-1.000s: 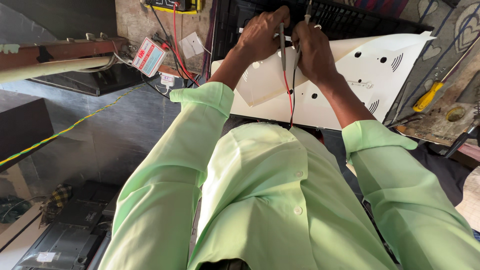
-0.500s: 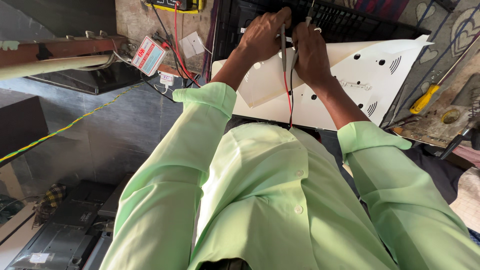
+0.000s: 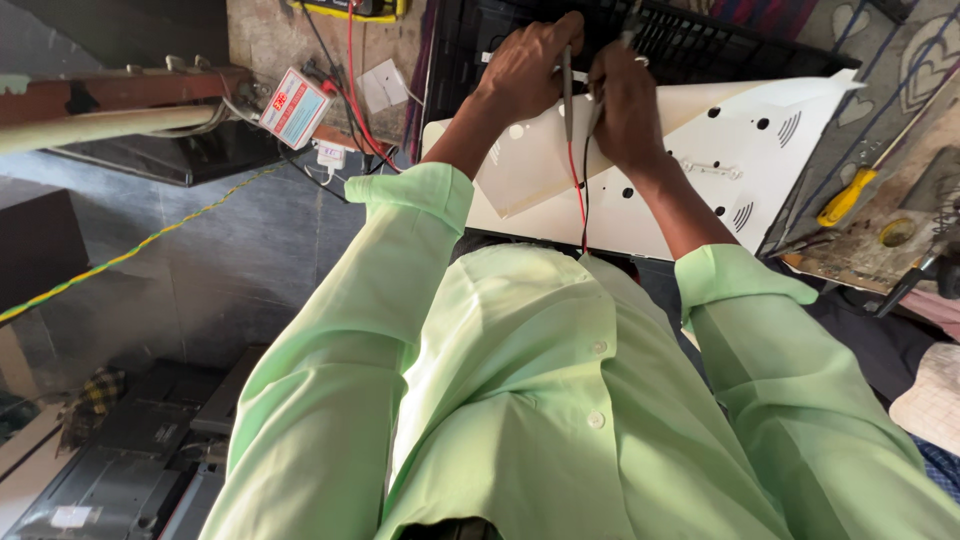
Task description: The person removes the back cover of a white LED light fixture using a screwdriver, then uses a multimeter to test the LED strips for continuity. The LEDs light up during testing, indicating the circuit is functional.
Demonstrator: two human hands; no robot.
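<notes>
Both my arms, in light green sleeves, reach forward over a white panel (image 3: 745, 165) with small holes and slots. My left hand (image 3: 528, 68) is closed on a thin grey test probe (image 3: 567, 92) with a red wire trailing back toward my chest. My right hand (image 3: 625, 108) is closed around a second probe with a black wire (image 3: 586, 190). The two hands sit close together, the probe tips pointing at a black ribbed grille (image 3: 700, 42) behind the panel. The tips themselves are hidden by my fingers.
A yellow-handled screwdriver (image 3: 845, 198) lies on a cluttered board at the right. A small white and red box (image 3: 295, 107) with wires sits at upper left, a yellow meter (image 3: 350, 8) above it. A yellow-green twisted cord (image 3: 130, 255) crosses the left. Dark electronics chassis (image 3: 120, 470) lie lower left.
My hands stay together on the probes at the grille, shifting only slightly. The view has drifted a little.
</notes>
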